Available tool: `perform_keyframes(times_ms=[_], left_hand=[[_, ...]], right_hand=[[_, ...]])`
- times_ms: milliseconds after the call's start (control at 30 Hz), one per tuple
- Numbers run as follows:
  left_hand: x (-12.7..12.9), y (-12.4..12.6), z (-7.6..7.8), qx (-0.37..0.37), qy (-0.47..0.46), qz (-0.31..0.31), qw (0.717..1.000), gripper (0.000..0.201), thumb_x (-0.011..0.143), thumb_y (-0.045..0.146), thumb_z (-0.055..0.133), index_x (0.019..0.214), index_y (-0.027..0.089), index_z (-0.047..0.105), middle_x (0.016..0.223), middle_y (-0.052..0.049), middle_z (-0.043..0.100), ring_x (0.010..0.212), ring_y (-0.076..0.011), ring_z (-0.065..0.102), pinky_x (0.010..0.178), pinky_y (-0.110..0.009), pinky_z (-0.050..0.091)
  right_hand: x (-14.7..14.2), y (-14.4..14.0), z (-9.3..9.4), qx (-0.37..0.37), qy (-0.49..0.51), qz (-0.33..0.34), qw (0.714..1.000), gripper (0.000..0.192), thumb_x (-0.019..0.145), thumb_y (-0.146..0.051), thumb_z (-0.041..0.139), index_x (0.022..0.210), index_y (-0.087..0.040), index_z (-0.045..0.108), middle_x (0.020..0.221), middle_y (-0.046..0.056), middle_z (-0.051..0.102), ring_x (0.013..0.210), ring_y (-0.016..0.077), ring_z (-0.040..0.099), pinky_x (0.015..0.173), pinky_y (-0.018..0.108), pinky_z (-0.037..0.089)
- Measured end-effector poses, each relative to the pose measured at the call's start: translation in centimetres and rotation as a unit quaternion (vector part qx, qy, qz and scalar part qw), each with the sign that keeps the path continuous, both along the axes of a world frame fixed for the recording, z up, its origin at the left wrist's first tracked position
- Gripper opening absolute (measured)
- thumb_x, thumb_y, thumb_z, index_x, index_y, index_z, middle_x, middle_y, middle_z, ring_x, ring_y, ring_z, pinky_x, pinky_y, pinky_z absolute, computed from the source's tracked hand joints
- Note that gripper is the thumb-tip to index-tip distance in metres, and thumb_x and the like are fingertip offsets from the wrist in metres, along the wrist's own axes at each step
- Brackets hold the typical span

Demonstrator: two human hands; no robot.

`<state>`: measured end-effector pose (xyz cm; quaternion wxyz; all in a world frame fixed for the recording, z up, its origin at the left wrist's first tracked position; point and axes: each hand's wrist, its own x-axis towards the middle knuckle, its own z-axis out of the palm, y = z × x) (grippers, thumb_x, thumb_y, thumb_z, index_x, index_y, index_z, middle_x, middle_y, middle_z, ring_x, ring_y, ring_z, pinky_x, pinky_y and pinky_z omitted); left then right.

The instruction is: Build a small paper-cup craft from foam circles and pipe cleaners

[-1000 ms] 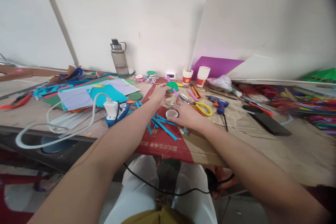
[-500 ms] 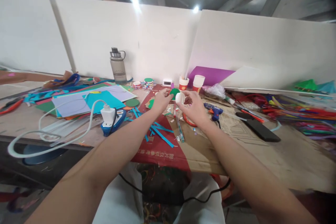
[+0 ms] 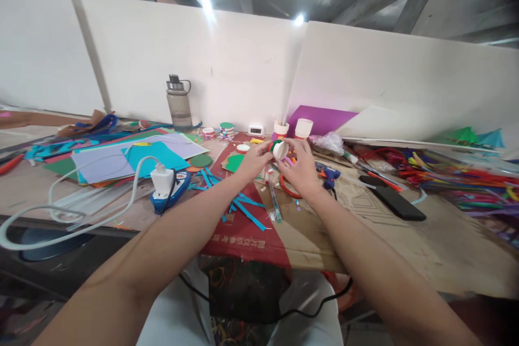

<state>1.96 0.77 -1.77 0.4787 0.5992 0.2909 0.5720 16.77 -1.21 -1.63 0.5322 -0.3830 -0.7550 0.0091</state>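
Over the cardboard, a white round shallow piece [image 3: 280, 150] is tilted between my two hands, its open or flat side toward me. A green paper disc [image 3: 273, 146] lies against its far left side. My left hand [image 3: 256, 162] is closed at the disc's edge, its fingertips partly hidden. On the other side my right hand [image 3: 302, 166] grips the white piece's rim with bent fingers. Another green disc [image 3: 234, 162] and a white disc [image 3: 243, 147] lie left of my left hand. Below the hands lies a slim pen-like stick [image 3: 274, 200].
Blue paper strips [image 3: 247, 208] are scattered in front. A blue glue gun [image 3: 330, 175] and black phone [image 3: 393, 198] lie right. At the back stand paper cups [image 3: 304, 127], a bottle [image 3: 179, 105] and stacked round pieces [image 3: 227, 130]. A corded blue power strip [image 3: 172, 194] sits left.
The green disc in my left hand has come up against the white piece in my right hand. Both hands have drawn closer together, and the view has shifted slightly.
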Motion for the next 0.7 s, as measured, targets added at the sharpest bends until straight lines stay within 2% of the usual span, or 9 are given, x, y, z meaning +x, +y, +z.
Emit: perform_keyframes(times_ms=[267, 467, 700], left_hand=[[-0.05, 0.09, -0.27, -0.008, -0.024, -0.02, 0.999, 0.026, 0.069, 0.019, 0.061, 0.092, 0.017, 0.074, 0.096, -0.005, 0.071, 0.096, -0.0208, 0.064, 0.086, -0.031, 0.051], [0.22, -0.58, 0.01, -0.038, -0.052, -0.04, 0.997, 0.022, 0.069, 0.018, 0.059, 0.087, 0.016, 0.072, 0.09, -0.004, 0.071, 0.086, -0.0174, 0.064, 0.084, -0.029, 0.051], [0.32, 0.06, -0.48, -0.054, -0.074, -0.052, 0.994, 0.022, 0.068, 0.017, 0.061, 0.088, 0.014, 0.07, 0.086, -0.004, 0.068, 0.08, -0.0147, 0.063, 0.082, -0.029, 0.051]], right_hand=[[-0.02, 0.28, -0.25, 0.014, 0.027, 0.01, 0.999, 0.043, 0.075, -0.014, 0.062, 0.117, -0.017, 0.055, 0.116, 0.013, 0.052, 0.109, 0.0241, 0.053, 0.089, 0.04, 0.053], [-0.06, 0.28, -0.37, 0.003, 0.02, -0.005, 1.0, 0.043, 0.076, -0.016, 0.063, 0.118, -0.021, 0.055, 0.116, 0.011, 0.05, 0.11, 0.0245, 0.053, 0.092, 0.043, 0.053], [-0.03, 0.32, -0.36, 0.003, 0.006, -0.018, 1.0, 0.042, 0.077, -0.016, 0.063, 0.118, -0.02, 0.054, 0.116, 0.012, 0.051, 0.11, 0.0252, 0.053, 0.093, 0.043, 0.052]])
